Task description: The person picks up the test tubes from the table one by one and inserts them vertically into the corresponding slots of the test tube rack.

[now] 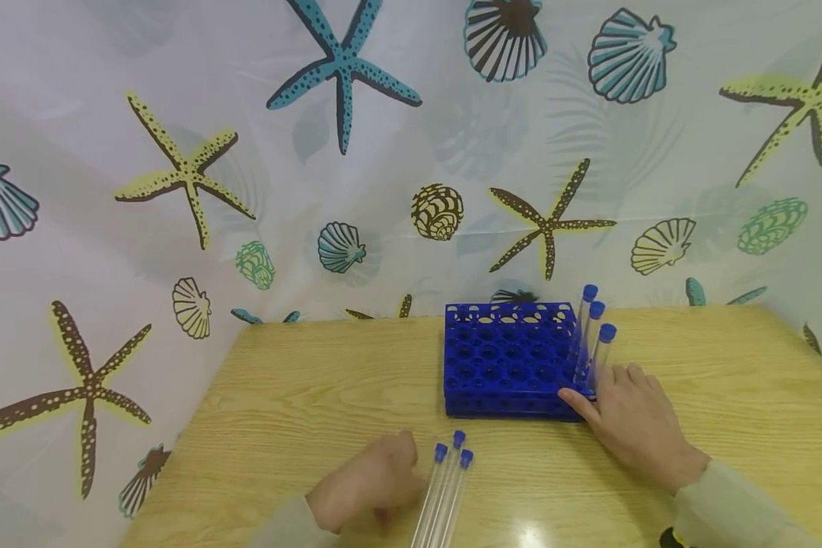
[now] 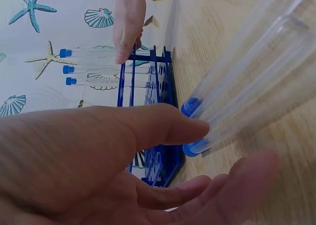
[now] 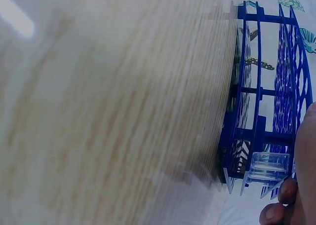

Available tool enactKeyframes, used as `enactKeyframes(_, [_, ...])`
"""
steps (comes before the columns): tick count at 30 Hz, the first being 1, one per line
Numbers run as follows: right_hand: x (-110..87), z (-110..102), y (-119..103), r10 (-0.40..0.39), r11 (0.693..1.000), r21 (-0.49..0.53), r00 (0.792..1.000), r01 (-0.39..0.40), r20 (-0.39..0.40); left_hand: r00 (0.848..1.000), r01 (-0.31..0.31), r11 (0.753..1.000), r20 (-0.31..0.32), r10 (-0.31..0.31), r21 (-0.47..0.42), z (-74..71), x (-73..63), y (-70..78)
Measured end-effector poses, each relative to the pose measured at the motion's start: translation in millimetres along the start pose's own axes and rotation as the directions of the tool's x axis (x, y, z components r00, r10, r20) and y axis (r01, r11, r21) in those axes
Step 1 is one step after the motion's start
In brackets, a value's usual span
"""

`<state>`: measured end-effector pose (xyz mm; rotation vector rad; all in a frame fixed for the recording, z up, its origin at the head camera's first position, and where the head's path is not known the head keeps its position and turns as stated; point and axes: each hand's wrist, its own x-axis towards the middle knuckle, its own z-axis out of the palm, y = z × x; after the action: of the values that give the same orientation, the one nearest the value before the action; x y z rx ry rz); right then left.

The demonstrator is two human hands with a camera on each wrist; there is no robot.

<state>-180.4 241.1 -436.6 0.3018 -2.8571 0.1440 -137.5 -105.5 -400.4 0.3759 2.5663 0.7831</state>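
A blue test tube rack stands on the table, with three blue-capped test tubes upright in its right end. My right hand grips that end, thumb over the front corner; in the right wrist view its curled fingers show at the rack's end. Three more clear tubes with blue caps lie side by side on the table in front of the rack. Just left of them is my left hand, blurred in the head view. The left wrist view shows its thumb and fingers apart beside the tubes, gripping none.
The wooden table carries the rack and the loose tubes. Behind it hangs a pale curtain printed with starfish and shells, close to the rack's back. Many of the rack's holes hold nothing.
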Motion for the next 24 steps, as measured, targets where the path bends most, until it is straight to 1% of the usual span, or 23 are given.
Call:
enactKeyframes(4, [-0.7,1,0,-0.006,1.000,0.009,1.000,0.006,-0.004,0.999,0.024,0.997,0.044,-0.021,-0.068,3.5,-1.7,-1.9])
enactKeyframes(7, [-0.9,1,0,-0.008,1.000,0.012,1.000,0.008,-0.009,0.997,0.038,0.995,0.075,-0.032,-0.089,5.3,-2.1,-1.9])
enactKeyframes(9, [-0.9,1,0,-0.010,1.000,0.016,1.000,0.010,-0.011,0.997,0.036,0.997,0.072,-0.031,-0.065,6.0,-2.2,-1.4])
enactKeyframes(13, [-1.3,0,1,-0.013,1.000,0.018,1.000,0.013,-0.012,0.999,0.003,0.999,0.035,-0.005,0.039,7.7,-1.1,0.1])
enactKeyframes(15, [-1.2,0,1,-0.013,1.000,0.021,1.000,0.013,-0.012,1.000,-0.002,0.998,0.029,0.000,0.064,9.0,-0.4,0.3])
enactKeyframes(16, [-1.1,0,1,-0.012,1.000,0.022,1.000,0.012,-0.013,1.000,-0.004,0.998,0.029,0.002,0.066,9.6,-0.2,0.3])
enactKeyframes(20, [-1.0,0,0,-0.012,1.000,0.021,1.000,0.012,-0.020,0.999,0.001,1.000,0.045,-0.002,0.021,11.8,0.7,0.7])
enactKeyframes(22, [-1.1,0,0,-0.013,1.000,0.017,1.000,0.014,-0.022,0.999,-0.006,1.000,0.038,0.005,0.019,12.8,1.4,0.8])
enactKeyframes(24, [-1.5,0,0,-0.011,1.000,0.014,1.000,0.012,-0.018,0.999,-0.019,0.999,0.034,0.018,0.037,12.9,1.9,1.3])
